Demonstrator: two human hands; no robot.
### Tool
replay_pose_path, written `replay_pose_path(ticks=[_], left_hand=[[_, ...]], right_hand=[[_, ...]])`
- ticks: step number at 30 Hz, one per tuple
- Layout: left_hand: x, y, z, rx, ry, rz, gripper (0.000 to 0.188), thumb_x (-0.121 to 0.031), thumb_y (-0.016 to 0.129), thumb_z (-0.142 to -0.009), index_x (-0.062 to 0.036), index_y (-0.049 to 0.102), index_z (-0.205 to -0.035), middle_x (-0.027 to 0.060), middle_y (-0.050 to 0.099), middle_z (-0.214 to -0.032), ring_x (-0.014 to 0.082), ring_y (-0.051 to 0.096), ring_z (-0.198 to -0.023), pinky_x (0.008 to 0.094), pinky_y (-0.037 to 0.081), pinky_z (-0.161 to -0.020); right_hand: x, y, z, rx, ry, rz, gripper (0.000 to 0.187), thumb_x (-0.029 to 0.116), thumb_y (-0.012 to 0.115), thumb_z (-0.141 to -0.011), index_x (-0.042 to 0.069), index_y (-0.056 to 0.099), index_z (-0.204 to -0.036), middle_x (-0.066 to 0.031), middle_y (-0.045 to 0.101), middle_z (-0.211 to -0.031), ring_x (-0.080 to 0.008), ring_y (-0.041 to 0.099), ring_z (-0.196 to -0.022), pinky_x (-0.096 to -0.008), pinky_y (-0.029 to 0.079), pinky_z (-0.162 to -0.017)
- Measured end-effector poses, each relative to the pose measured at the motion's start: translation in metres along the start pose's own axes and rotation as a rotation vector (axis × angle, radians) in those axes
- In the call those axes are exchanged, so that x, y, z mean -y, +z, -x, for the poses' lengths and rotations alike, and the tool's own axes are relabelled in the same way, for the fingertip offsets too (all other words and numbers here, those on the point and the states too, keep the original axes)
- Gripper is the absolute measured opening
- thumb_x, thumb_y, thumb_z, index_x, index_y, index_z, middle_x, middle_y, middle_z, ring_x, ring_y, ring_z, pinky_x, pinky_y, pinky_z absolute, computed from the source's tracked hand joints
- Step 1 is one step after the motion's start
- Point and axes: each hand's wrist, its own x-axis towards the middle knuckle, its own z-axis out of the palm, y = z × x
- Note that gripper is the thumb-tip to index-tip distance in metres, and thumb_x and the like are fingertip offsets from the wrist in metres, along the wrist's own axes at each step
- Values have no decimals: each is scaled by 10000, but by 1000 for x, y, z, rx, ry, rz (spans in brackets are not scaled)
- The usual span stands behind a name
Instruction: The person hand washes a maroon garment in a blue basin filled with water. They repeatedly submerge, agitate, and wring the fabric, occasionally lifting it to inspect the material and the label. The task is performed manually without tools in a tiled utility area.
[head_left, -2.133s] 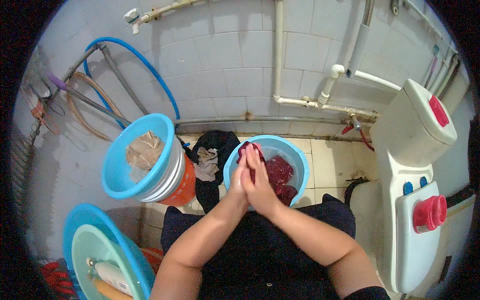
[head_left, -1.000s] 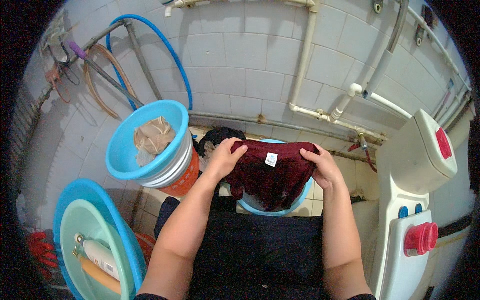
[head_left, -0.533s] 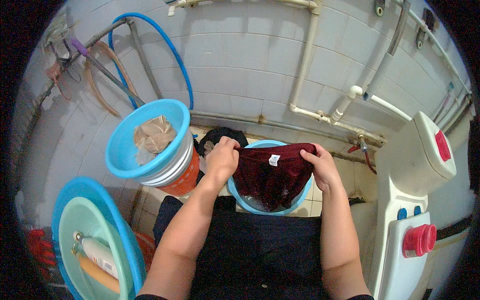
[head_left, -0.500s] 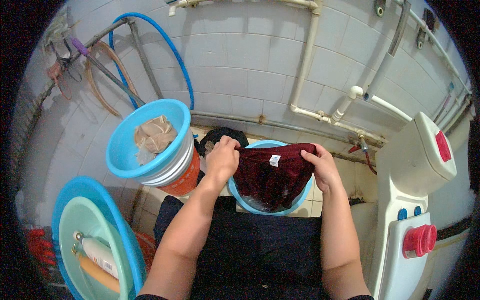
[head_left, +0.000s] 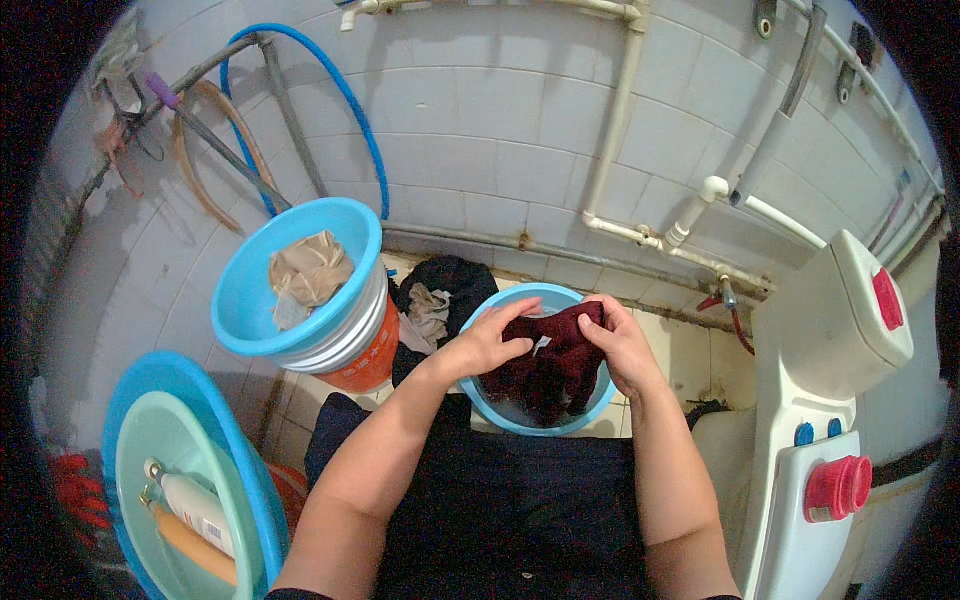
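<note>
A dark maroon garment (head_left: 551, 368) with a small white tag hangs bunched into a light blue basin (head_left: 546, 431) on the floor in front of me. My right hand (head_left: 625, 350) pinches its upper right edge between thumb and fingers. At the garment's left side my left hand (head_left: 487, 340) has thumb and fingers spread apart, close against the cloth. Whether the left fingertips touch it is hard to tell. The lower part of the garment rests inside the basin, where some suds or water show faintly.
Black and beige clothes (head_left: 426, 315) lie on the tiles left of the basin. A blue basin (head_left: 228, 300) with beige cloth sits on an orange-and-white bucket (head_left: 362, 355). Nested tubs (head_left: 140, 430) holding bottles stand lower left. A white toilet (head_left: 800, 330) stands right; pipes (head_left: 608, 150) run along the wall.
The garment was stretched wide between both hands and is now gathered narrower. My left hand has released its upper left edge and moved right and slightly down, uncovering the beige cloth.
</note>
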Motion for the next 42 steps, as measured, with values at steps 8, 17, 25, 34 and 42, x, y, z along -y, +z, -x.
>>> replay_pose_path(ticks=[8,17,25,34,42], left_hand=[[-6,5,-2,126,-127,155,315,-233,573,-860,-32,570,-1103,85,634,-955,160,583,-857,293,458,-779],[-24,20,5,-60,-460,1057,277,-237,492,-920,1,563,-1042,94,629,-939,171,609,-841,308,494,-751],[-27,25,7,-418,-467,938,204,-186,497,-919,-12,578,-987,50,620,-904,122,575,-798,275,458,-750],[-19,33,8,-379,-426,824,198,-195,518,-912,-17,599,-942,16,609,-849,87,543,-755,236,434,-699],[-20,30,9,-331,-430,763,240,-226,488,-926,-15,592,-976,27,608,-883,94,541,-779,251,435,-719]], right_hand=[[-1,-4,-2,-27,41,-52,188,117,588,-851,37,542,-1015,-33,591,-903,-128,550,-814,-268,445,-752],[-30,-10,-16,-520,-326,604,207,149,606,-845,42,550,-1014,-36,585,-917,-128,531,-906,-270,414,-824],[-28,9,-2,-17,266,162,438,472,440,-909,61,592,-895,-16,590,-783,-102,528,-698,-237,419,-632],[-25,22,1,4,318,17,205,247,640,-830,52,639,-893,13,607,-770,-75,508,-647,-206,400,-586],[-30,20,-2,32,328,31,138,183,628,-841,72,634,-923,21,605,-794,-64,535,-686,-198,442,-610]])
